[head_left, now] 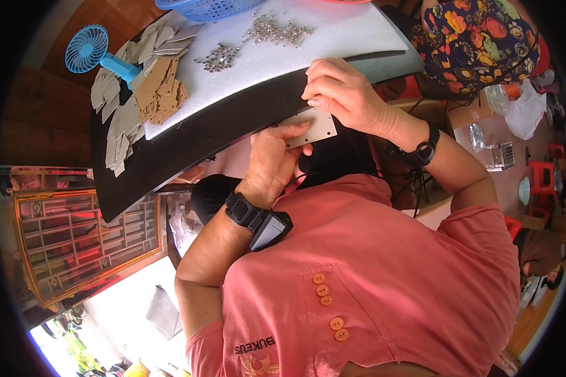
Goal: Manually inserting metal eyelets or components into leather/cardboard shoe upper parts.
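My left hand (275,154) grips a small pale grey card (321,127) with several holes, its thumb lying on top, at the table's near edge. Just above the card, my right hand (344,94) is closed, fingers curled and pressed together. Whatever it pinches is hidden or too small to make out. Two loose heaps of small shiny metal parts lie on the white sheet beyond my hands: a smaller heap (219,58) and a larger heap (275,30). Grey cards (124,135) and brown cards (162,91) are piled at the left end of the table.
A blue handheld fan (88,49) lies among the cards. At the far edge sits a blue plastic basket (214,9). The black table edge (207,139) curves in front of me. Someone in flowered clothing (478,44) is at the far right, near red stools (541,178).
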The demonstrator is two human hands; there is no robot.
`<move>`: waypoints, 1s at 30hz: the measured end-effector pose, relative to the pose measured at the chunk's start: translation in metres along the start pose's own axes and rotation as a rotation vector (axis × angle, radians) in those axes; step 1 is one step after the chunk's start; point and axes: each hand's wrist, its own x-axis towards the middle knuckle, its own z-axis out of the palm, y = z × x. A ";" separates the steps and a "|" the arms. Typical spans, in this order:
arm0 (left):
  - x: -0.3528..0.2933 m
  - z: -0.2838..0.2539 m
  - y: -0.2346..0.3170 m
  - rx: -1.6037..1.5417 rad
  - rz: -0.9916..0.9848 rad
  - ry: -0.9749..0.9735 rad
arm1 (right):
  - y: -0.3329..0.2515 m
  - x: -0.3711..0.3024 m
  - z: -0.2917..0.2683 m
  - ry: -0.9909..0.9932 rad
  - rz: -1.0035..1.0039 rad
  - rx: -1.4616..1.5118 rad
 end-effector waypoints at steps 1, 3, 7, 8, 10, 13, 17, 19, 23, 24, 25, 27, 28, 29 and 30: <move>0.001 -0.003 -0.001 -0.003 -0.004 -0.015 | -0.001 0.000 0.000 0.002 0.016 0.011; -0.001 -0.002 0.000 -0.005 -0.002 -0.031 | -0.001 -0.001 0.001 0.009 0.023 0.014; -0.006 0.000 -0.001 0.031 0.159 -0.040 | -0.002 -0.002 0.003 0.034 0.020 0.016; -0.006 0.000 0.000 0.032 0.157 -0.041 | -0.001 -0.002 0.004 0.034 0.022 0.016; -0.009 -0.002 0.000 0.061 0.176 -0.039 | 0.000 -0.001 0.007 0.098 -0.025 -0.003; -0.019 -0.009 0.009 0.173 0.002 -0.120 | -0.004 0.000 0.005 0.076 -0.010 0.002; -0.032 -0.013 0.014 0.252 -0.057 -0.163 | -0.014 0.012 -0.001 0.064 -0.029 0.029; -0.040 -0.007 0.023 0.273 -0.071 -0.232 | -0.021 0.019 -0.005 -0.053 0.005 0.292; -0.052 0.006 0.053 0.325 -0.040 -0.218 | -0.039 0.042 -0.006 -0.120 -0.015 0.427; -0.050 0.004 0.058 0.339 -0.028 -0.172 | -0.041 0.049 -0.005 -0.139 -0.019 0.379; -0.050 0.006 0.064 0.344 -0.019 -0.169 | -0.041 0.055 -0.003 -0.135 -0.029 0.379; -0.046 0.012 0.075 0.282 0.066 -0.186 | -0.035 0.065 0.002 -0.142 0.089 0.284; -0.043 0.011 0.081 0.319 0.079 -0.208 | -0.029 0.071 0.005 -0.143 0.107 0.257; -0.038 0.011 0.086 0.311 0.113 -0.182 | -0.025 0.078 0.008 -0.137 0.099 0.255; -0.034 0.010 0.091 0.316 0.124 -0.167 | -0.021 0.085 0.011 -0.157 0.115 0.211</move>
